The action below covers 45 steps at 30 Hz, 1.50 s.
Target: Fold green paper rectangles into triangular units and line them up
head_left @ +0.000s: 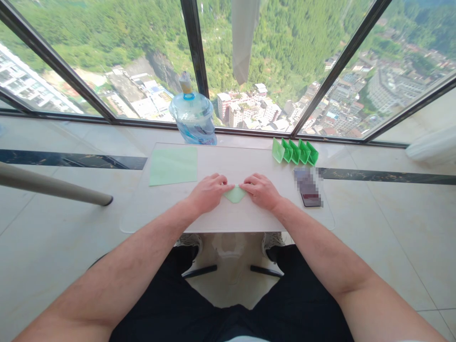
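A small piece of folded light green paper point(234, 195) lies on the white table, its lower edge narrowing to a blunt point toward me. My left hand point(211, 191) pinches its upper left corner between thumb and fingers. At the upper right corner, my right hand point(260, 189) holds the paper the same way, fingers curled. The fingertips of both hands hide the paper's two upper corners. A flat sheet of light green paper point(173, 166) rests on the table's left side, apart from my hands.
Several green folded paper pieces point(295, 152) stand in a row at the table's point(171, 213) back right. A phone point(308, 187) lies below them. Behind the table stands a large water bottle point(193, 116) by the window. A grey pole point(57, 184) reaches in from the left.
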Each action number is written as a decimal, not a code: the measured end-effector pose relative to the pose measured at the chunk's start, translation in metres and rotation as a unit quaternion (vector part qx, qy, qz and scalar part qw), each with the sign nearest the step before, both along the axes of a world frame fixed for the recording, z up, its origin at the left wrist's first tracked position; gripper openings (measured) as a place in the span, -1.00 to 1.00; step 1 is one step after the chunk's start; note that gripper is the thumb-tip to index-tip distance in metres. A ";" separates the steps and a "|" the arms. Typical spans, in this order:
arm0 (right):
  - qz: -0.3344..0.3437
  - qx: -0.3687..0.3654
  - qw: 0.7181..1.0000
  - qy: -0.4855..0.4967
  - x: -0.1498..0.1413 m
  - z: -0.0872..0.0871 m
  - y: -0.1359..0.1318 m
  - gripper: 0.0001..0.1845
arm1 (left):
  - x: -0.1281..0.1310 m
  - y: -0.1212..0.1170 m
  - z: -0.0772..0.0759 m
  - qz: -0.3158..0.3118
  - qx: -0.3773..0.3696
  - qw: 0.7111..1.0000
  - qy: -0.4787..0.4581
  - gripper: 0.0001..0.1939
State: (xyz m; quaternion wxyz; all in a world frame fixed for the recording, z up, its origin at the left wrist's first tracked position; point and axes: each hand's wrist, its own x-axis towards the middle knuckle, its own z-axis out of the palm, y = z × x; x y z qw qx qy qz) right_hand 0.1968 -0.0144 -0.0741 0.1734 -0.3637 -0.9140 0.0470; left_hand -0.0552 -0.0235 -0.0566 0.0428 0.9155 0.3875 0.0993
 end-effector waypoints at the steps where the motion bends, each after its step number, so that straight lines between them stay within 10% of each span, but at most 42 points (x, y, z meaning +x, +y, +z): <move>1: 0.000 0.001 1.000 -0.002 0.000 0.000 0.000 -0.69 | 0.000 0.000 0.000 0.001 0.001 1.000 0.004 -0.51; 14: 0.003 0.001 1.000 -0.030 -0.005 0.010 -0.001 -0.70 | 0.030 -0.030 0.021 0.045 0.047 0.995 0.073 -0.63; 29: 0.005 0.008 1.000 -0.022 -0.005 0.007 -0.001 -0.74 | 0.061 -0.077 0.006 0.130 -0.007 0.988 0.086 -0.28; 45: 0.005 0.004 1.000 -0.020 -0.004 0.004 0.001 -0.75 | 0.049 -0.065 0.011 0.126 -0.090 0.986 0.064 -0.17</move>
